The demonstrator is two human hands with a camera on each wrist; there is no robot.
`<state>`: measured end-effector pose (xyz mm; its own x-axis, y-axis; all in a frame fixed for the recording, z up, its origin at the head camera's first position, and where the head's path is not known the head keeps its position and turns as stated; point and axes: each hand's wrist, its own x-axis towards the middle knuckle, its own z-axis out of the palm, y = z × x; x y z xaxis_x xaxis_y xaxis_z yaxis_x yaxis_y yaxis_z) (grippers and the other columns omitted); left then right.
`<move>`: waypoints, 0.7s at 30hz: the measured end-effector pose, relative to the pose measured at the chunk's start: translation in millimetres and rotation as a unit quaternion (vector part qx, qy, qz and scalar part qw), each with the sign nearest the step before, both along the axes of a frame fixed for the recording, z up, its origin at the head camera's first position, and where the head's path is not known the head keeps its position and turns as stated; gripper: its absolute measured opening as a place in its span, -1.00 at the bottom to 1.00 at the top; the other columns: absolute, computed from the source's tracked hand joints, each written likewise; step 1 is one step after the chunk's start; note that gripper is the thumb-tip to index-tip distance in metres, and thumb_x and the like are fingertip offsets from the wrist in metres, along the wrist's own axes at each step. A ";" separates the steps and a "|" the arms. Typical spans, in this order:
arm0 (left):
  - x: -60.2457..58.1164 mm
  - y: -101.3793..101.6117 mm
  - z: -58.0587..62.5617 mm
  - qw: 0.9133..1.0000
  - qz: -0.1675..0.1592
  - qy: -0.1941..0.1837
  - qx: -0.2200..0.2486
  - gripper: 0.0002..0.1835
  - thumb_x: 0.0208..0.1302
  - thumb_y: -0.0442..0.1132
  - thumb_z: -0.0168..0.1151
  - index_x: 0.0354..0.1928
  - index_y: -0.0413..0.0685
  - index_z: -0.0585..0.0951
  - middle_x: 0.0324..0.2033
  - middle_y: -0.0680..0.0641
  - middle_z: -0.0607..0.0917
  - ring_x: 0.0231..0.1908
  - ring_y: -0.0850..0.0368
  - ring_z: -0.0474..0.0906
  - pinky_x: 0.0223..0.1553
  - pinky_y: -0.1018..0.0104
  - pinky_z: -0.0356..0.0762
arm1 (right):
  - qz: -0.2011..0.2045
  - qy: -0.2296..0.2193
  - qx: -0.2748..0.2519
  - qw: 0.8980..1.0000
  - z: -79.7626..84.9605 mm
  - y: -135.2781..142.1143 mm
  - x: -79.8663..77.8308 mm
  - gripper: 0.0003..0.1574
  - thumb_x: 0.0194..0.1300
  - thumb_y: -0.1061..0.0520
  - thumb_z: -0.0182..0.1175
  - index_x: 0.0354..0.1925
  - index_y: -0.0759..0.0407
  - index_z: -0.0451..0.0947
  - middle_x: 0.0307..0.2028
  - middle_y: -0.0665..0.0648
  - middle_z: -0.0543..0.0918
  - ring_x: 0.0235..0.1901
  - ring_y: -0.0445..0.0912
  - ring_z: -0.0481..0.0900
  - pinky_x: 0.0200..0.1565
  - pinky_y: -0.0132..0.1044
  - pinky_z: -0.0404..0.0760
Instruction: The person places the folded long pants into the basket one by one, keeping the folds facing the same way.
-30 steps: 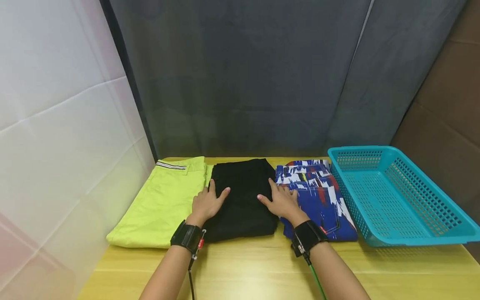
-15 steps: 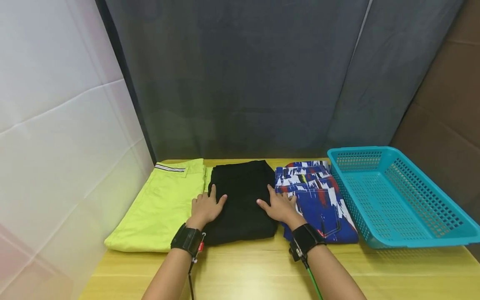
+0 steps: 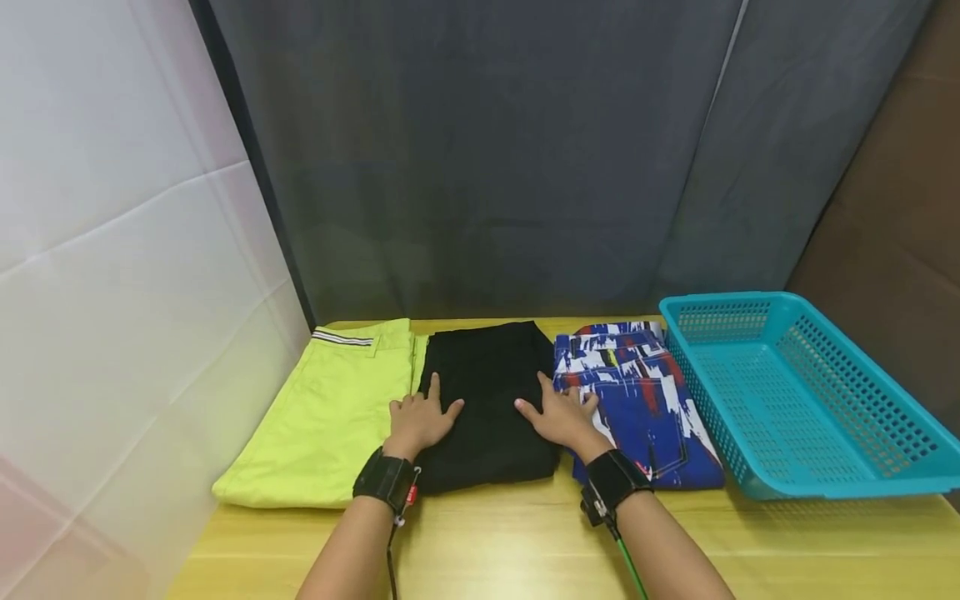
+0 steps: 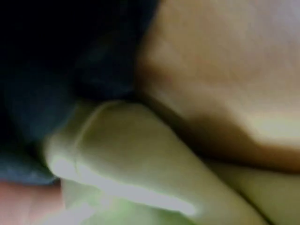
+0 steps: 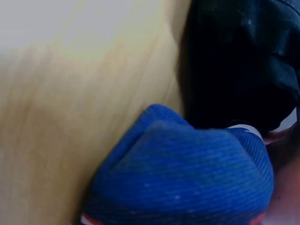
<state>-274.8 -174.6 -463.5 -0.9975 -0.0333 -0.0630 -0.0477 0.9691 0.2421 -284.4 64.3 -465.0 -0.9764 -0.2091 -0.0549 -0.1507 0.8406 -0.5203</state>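
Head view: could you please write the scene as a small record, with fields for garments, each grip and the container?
black garment: folded, in the middle of the garment row
lime pants: folded, at left, striped waistband trim
blue printed pants: folded, at right
left grip: thumb spread, at black garment's left edge
right grip: thumb spread, at its right edge
container: perforated teal basket, right of blue printed pants

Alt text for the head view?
A person's left grip and right grip lie spread over opposite edges of a folded black garment. To its left is a folded yellow garment; to its right, a blue patterned garment, then a teal basket, on a wooden table.
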 end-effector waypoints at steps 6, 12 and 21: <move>-7.3 4.2 -3.2 1.000 0.005 -0.015 -0.013 -0.14 0.39 0.27 -0.13 0.50 -0.18 0.06 0.14 -0.44 0.50 0.18 -0.37 0.39 0.16 -0.26 0.15 | -0.007 0.000 -0.004 1.000 -2.2 0.8 -3.9 -0.03 0.36 -0.38 -0.03 0.51 0.05 0.01 0.27 0.31 0.47 0.36 0.40 0.15 0.24 0.47 -0.26; -9.7 3.3 -4.7 0.999 0.015 0.011 0.039 -0.13 0.33 0.22 0.03 0.47 -0.22 0.11 0.06 -0.42 0.58 0.07 -0.35 0.49 0.04 -0.21 0.23 | -0.022 0.002 -0.039 0.999 -6.5 -0.7 -4.2 -0.02 0.34 -0.36 0.03 0.50 0.08 0.02 0.23 0.34 0.50 0.31 0.41 0.19 0.20 0.41 -0.17; -10.5 -0.9 0.1 0.982 0.040 0.015 0.184 -0.16 0.26 0.00 0.23 0.44 -0.19 0.09 0.12 -0.36 0.58 0.15 -0.31 0.49 0.15 -0.33 0.09 | -0.051 -0.021 -0.103 0.993 -6.4 -0.8 -6.8 -0.05 0.30 -0.22 0.15 0.47 0.10 0.06 0.27 0.35 0.44 0.25 0.39 0.21 0.18 0.32 -0.14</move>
